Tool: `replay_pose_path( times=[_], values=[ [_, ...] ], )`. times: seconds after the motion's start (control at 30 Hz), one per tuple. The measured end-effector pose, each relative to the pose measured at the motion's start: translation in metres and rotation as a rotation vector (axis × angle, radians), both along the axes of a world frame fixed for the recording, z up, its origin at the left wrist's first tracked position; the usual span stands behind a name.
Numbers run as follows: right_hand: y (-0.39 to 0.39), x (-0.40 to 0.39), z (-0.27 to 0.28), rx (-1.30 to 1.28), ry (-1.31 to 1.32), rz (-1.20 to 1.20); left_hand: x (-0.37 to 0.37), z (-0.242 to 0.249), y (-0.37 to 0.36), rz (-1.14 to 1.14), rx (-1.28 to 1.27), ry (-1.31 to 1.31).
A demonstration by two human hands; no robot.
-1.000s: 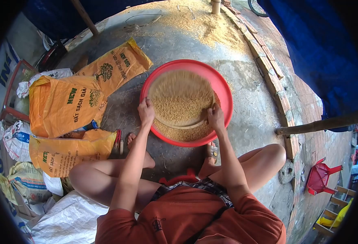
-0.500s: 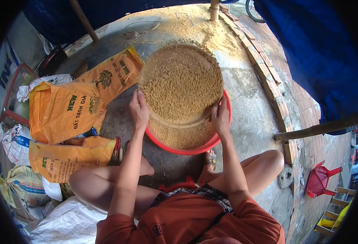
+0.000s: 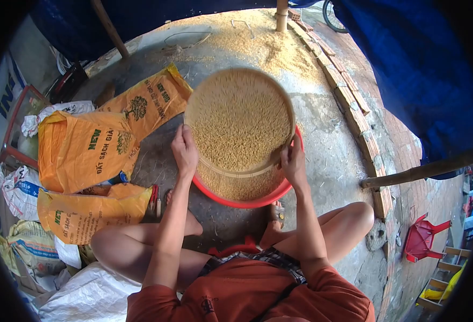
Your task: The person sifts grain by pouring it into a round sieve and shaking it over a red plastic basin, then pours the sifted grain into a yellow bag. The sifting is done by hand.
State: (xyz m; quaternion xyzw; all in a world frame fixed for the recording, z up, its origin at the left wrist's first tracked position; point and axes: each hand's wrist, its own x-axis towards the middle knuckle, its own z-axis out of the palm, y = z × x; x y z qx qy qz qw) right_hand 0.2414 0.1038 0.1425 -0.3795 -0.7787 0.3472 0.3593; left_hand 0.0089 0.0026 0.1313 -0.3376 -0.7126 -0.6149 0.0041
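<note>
Between my hands is a round, shallow winnowing basket (image 3: 239, 175), held by its rim over a red basin (image 3: 243, 203). Grain (image 3: 236, 129) covers much of the basket's inside, blurred toward the far side. My left hand (image 3: 185, 151) grips the rim at the lower left, thumb on top. On the lower right, my right hand (image 3: 294, 162) is closed around the opposite edge. Below the basket's near rim, more grain (image 3: 240, 185) shows in the basin. Fingers under the rim are mostly hidden.
Several orange printed sacks (image 3: 86, 150) lie to the left, near white sacks (image 3: 22, 188). Chaff (image 3: 279, 51) is scattered on the concrete ahead. A row of bricks (image 3: 354, 115) runs along the right, with a wooden pole (image 3: 419, 176) and a red plastic stool (image 3: 427, 239) beyond.
Grain that was spread in the air over the basket's far edge has dropped back inside. The basket has shifted slightly toward me, its far rim now plainly visible.
</note>
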Motion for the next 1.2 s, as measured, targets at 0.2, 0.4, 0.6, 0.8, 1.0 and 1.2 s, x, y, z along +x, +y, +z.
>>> replay_pose_path(
  times=[0.2,0.4,0.6,0.8,1.0,1.2],
  values=[
    [0.023,-0.010,-0.044,-0.013,-0.073,-0.037,-0.020,-0.043,0.012,-0.005,-0.044,-0.046],
    [0.009,0.007,-0.087,-0.186,-0.339,-0.043,-0.024,-0.145,-0.003,-0.031,-0.551,-0.234],
    [0.011,0.009,-0.047,-0.123,-0.060,-0.004,-0.010,-0.067,0.004,-0.010,-0.032,-0.042],
    [0.014,-0.002,-0.029,-0.224,0.151,-0.012,-0.012,-0.027,0.007,-0.055,0.039,-0.023],
    [-0.001,-0.001,-0.042,-0.328,-0.122,-0.086,-0.024,-0.121,-0.001,0.001,-0.499,-0.228],
    [-0.015,-0.014,-0.033,-0.356,0.062,-0.015,-0.045,-0.133,-0.006,-0.060,-0.157,-0.627]
  ],
)
